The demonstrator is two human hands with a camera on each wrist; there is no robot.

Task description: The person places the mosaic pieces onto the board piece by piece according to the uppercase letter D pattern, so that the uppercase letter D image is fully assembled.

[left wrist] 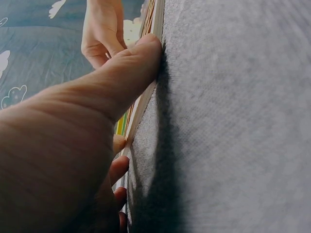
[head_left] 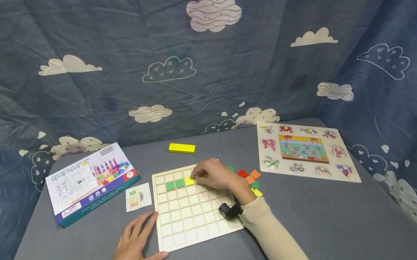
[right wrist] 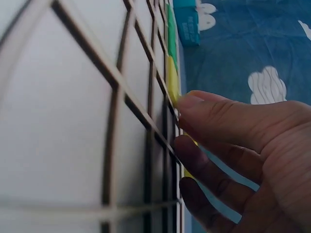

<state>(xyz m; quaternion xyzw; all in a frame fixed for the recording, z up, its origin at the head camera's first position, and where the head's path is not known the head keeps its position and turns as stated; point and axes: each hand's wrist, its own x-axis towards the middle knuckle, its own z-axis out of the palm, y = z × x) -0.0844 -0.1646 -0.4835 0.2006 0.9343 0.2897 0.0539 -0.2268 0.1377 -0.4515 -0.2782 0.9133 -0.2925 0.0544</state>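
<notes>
A wooden grid board [head_left: 188, 224] lies on the table. Two green square tiles [head_left: 175, 184] and a yellow square tile [head_left: 189, 180] sit side by side in a row near its far edge. My right hand [head_left: 215, 174] reaches over the board, thumb and index finger pinching at the yellow tile's right edge. In the right wrist view the thumb [right wrist: 194, 100] meets the near end of that tile; the fingertips' far side is hidden. My left hand [head_left: 131, 250] rests with spread fingers along the board's left edge, its thumb [left wrist: 141, 53] against the front corner.
Loose red, orange, green and yellow tiles [head_left: 251, 178] lie right of the board, partly behind the right forearm. A pattern card [head_left: 138, 196] and a toy box [head_left: 91, 182] are to the left. A yellow bar [head_left: 182, 148] lies behind; an animal puzzle board [head_left: 305, 153] is at right.
</notes>
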